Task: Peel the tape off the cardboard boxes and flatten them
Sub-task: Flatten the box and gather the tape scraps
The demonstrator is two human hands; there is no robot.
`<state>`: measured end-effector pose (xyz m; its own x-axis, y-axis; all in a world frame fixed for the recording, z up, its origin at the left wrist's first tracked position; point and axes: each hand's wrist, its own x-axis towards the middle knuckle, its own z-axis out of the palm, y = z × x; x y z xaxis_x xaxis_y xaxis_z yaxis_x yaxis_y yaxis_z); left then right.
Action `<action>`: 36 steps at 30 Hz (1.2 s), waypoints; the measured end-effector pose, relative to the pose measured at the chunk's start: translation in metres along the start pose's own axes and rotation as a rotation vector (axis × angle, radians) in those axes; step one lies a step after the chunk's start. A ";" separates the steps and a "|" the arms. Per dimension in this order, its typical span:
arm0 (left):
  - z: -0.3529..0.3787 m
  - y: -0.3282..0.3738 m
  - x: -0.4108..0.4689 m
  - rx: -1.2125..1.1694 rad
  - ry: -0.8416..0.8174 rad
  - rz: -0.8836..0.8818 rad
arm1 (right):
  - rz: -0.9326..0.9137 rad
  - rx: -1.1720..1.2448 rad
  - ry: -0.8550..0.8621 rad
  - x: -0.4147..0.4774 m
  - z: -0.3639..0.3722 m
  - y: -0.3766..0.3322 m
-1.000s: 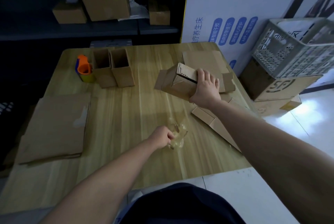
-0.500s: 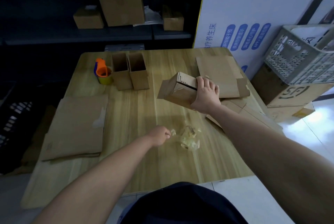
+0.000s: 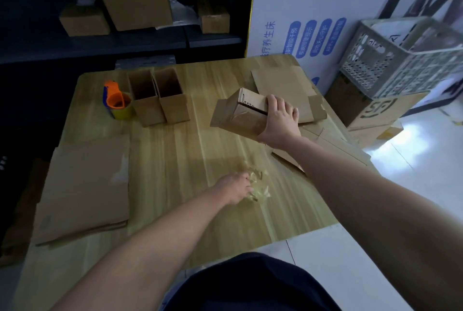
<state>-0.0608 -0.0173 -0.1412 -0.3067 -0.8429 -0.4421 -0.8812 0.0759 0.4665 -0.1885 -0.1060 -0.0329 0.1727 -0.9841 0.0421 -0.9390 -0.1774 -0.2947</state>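
- While the head view is being consulted, the small cardboard box [image 3: 238,115] is being gripped by the right hand [image 3: 280,122], with fingers curled over its top edge and the palm wrapped round its near end. It is being held tilted over the far right of the table [image 3: 195,155], just in front of a flattened sheet [image 3: 283,82].
- Only one end of the box is being clamped, so a twist or a drop onto the cardboard scraps [image 3: 325,145] below is being risked if the grasp is being loosened.
- A glossy patch on the box's near face is being read as possible leftover tape. If so, a torn flap is being risked by flattening too early.
- The left hand [image 3: 235,186] is being held with fingers curled against the crumpled tape wad [image 3: 260,186] on the table's near middle. Whether the wad is being pinched or merely touched cannot be told.
- Sticky tape is probably being allowed to cling to those fingers, so the wad is at risk of being dragged along when the hand is being lifted.
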 end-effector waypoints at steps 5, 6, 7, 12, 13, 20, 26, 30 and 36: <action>0.002 0.008 0.016 0.002 -0.006 -0.093 | 0.046 0.004 -0.002 -0.006 -0.004 0.018; 0.004 0.007 0.019 -0.019 0.002 -0.120 | 0.050 0.007 0.002 -0.007 -0.005 0.020; 0.005 0.006 0.022 -0.027 0.015 -0.142 | 0.051 0.012 0.009 -0.007 -0.006 0.023; 0.015 0.010 0.034 -0.060 0.056 -0.213 | 0.032 0.032 0.013 -0.006 -0.006 0.029; 0.016 0.011 0.035 -0.069 0.063 -0.217 | 0.028 0.034 0.013 -0.005 -0.005 0.029; 0.013 0.006 0.029 -0.255 -0.031 -0.197 | -0.017 0.038 -0.024 0.004 0.006 0.025; -0.003 -0.020 0.018 -0.583 0.071 -0.227 | -0.094 0.019 -0.074 0.012 0.017 0.008; -0.004 -0.028 0.012 -0.611 0.112 -0.238 | -0.133 0.002 -0.127 0.016 0.023 -0.007; -0.005 -0.032 0.003 -0.418 0.138 -0.280 | -0.156 -0.020 -0.140 0.022 0.029 -0.022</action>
<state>-0.0318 -0.0254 -0.1537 -0.0048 -0.8647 -0.5023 -0.6949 -0.3584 0.6235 -0.1557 -0.1231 -0.0532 0.3546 -0.9338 -0.0473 -0.9031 -0.3290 -0.2761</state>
